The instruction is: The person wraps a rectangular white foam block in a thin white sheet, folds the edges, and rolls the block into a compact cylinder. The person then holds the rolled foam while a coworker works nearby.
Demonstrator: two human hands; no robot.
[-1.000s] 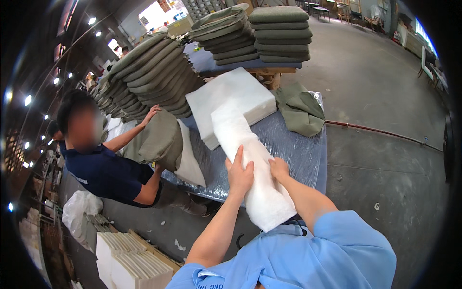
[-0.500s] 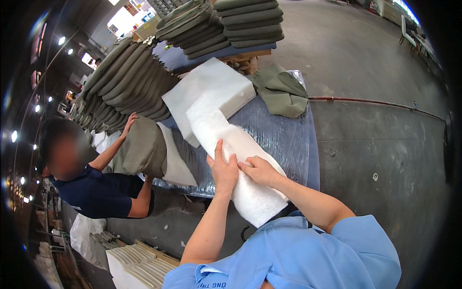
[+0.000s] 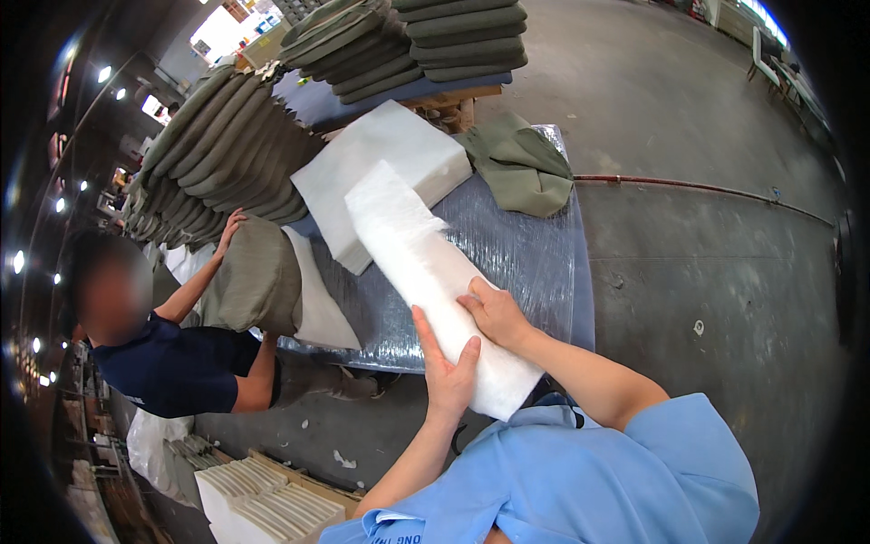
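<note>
Head view: we grip the white padding (image 3: pixel 415 261) partly over the wrapped surface (image 3: pixel 536 258), left hand (image 3: pixel 448 374) with thumb and index spread, right hand (image 3: pixel 499 316) with fingers curled. We judge folding partly done; the far end remains.

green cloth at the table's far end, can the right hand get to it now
Probably yes, with a stretch: nothing seems to block the right hand from the green cloth, though that hand holds white padding.

Plastic wrap (image 3: pixel 526 243) glares; fisheye edges dark, bent
</note>
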